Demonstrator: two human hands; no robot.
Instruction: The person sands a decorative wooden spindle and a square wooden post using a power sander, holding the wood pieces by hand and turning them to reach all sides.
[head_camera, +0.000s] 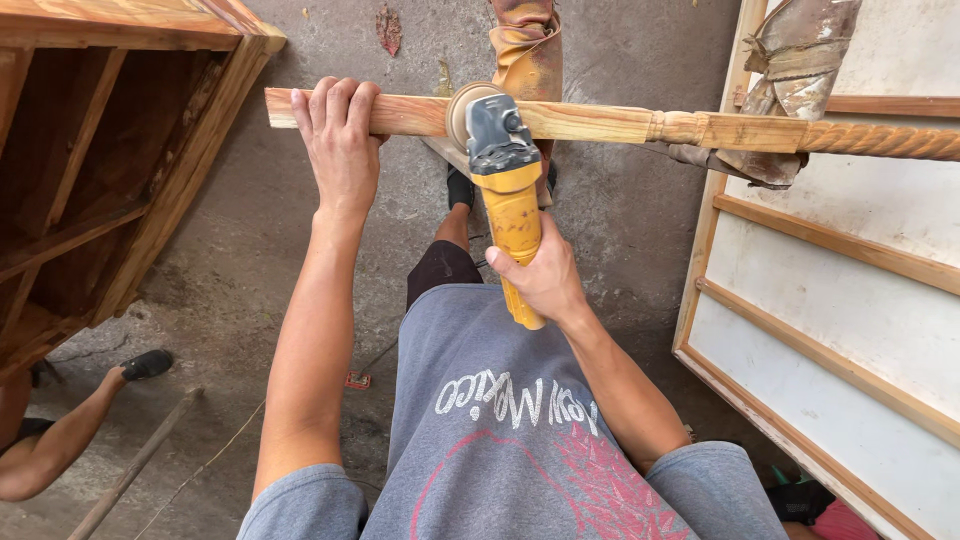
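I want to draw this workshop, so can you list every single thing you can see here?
Long turned wooden post: one, light brown with a rope-twist end, lying across the top.
Yellow angle grinder with grey head: one, its disc against the post.
Dark wooden furniture frame: one, reddish brown, top left.
White panel with wooden battens: one, on the right.
Stained cloth: one, brown and grey, draped over the post's right part.
Thin wooden stick: one, on the concrete floor, bottom left.
Another person's leg: one, black shoe, bottom left.
Left hand: grips the post.
Right hand: holds the grinder's handle.
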